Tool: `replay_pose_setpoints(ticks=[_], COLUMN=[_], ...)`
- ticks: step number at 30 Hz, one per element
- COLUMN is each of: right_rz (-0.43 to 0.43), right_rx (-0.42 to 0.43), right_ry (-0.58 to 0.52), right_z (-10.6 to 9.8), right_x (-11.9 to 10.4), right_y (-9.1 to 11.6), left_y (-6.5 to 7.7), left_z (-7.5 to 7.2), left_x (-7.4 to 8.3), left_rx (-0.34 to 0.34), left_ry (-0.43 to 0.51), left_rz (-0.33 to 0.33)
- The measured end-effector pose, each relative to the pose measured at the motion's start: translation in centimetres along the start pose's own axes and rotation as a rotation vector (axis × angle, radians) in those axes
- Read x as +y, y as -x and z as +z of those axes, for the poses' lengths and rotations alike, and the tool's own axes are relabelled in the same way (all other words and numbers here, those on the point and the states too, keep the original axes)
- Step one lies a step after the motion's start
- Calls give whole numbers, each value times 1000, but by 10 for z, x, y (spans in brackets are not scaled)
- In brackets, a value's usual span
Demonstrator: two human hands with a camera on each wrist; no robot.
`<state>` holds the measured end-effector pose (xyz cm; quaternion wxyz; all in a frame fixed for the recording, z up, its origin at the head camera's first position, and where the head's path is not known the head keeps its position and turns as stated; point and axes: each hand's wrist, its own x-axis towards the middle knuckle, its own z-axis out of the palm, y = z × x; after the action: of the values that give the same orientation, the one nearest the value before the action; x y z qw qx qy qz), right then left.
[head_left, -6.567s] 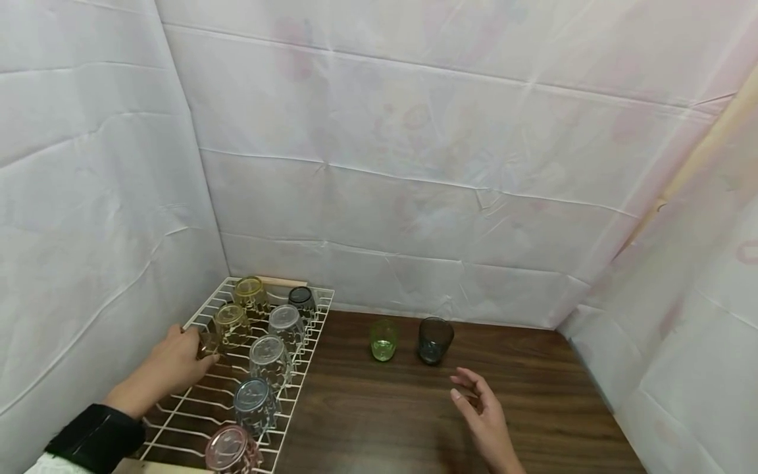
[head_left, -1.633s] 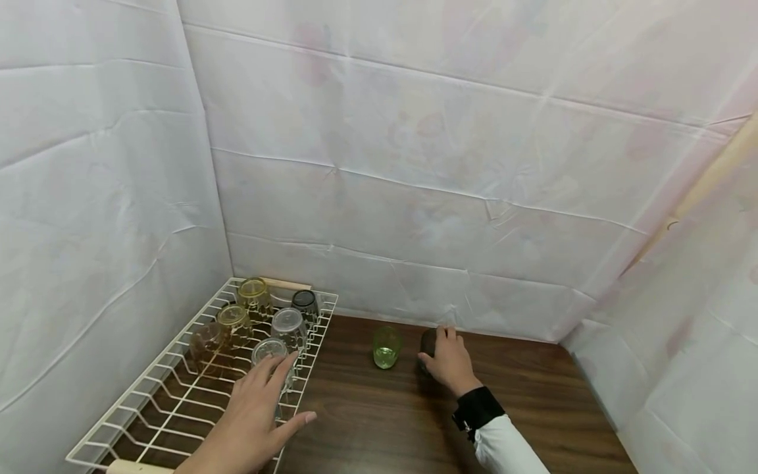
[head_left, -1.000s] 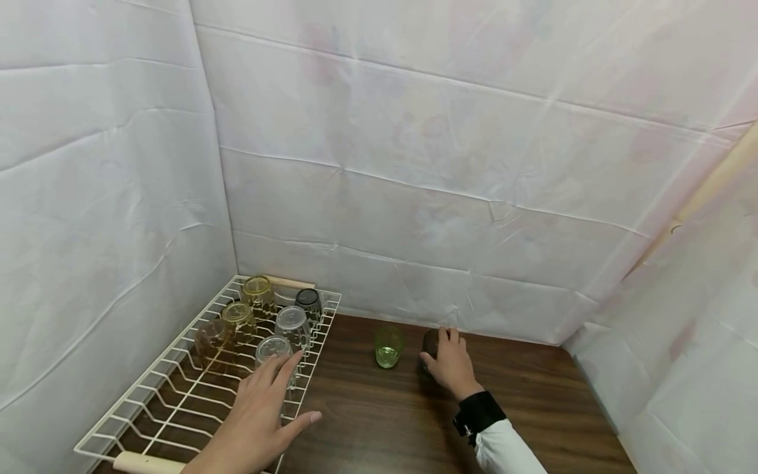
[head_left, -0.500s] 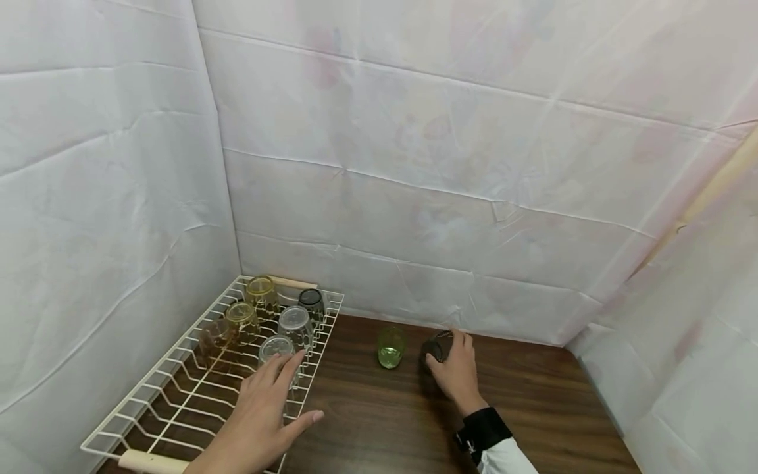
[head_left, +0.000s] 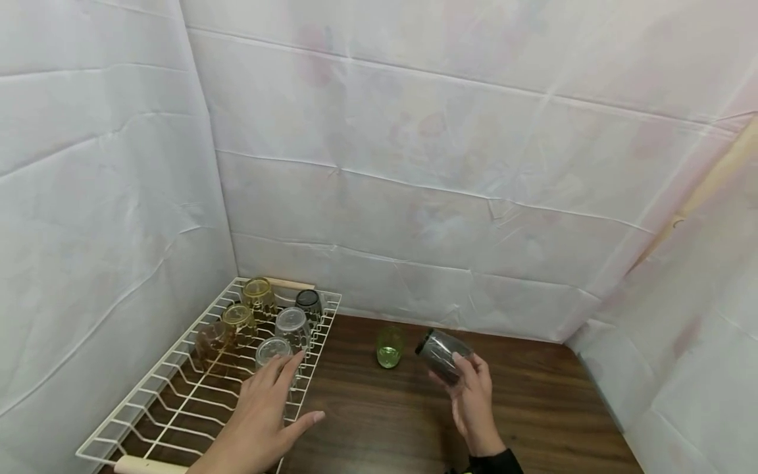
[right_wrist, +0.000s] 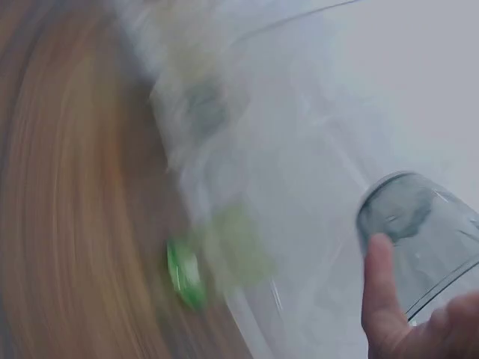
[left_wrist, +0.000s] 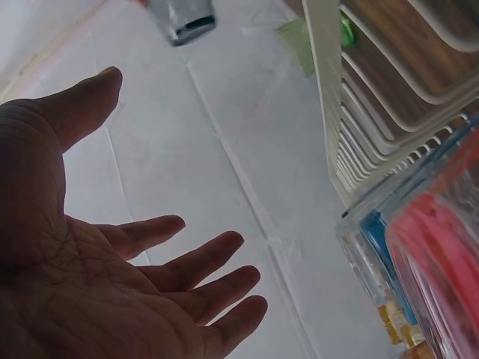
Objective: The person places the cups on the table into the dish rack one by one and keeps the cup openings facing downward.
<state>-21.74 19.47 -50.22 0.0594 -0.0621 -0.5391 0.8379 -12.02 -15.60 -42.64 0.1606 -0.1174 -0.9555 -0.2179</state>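
My right hand grips a dark grey drinking glass above the table, thumb on its near side. The glass lies tilted, its thick base pointing up and left. In the right wrist view the grey glass rests against the thumb. My left hand is held with fingers spread over the rack's right side, holding nothing; it covers part of the rack. A green glass stands upright on the table, left of the grey one.
A white wire rack at the left bears several upturned glasses: yellow, amber, clear, dark. The left wrist view shows a pink glass. White cloth walls enclose the wooden table.
My right hand has lifted the grey glass off the table and turned it from upright to tilted, base up-left. The left hand has moved from the rack's far-left side, where an amber glass now stands.
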Motion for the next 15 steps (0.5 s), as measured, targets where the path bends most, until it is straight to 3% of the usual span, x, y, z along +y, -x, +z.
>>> replay_pose_setpoints(ticks=[7,15], right_rz=[196,238], right_rx=[-271,-529], right_ry=[-506,-742], right_z=[-11,-3], right_x=[-7,-7], right_y=[26,42], left_y=[-3,-3], left_z=[2,6], left_x=[1,2], left_rx=[-29,-54], left_ry=[1,-6], left_rz=[-22,-41])
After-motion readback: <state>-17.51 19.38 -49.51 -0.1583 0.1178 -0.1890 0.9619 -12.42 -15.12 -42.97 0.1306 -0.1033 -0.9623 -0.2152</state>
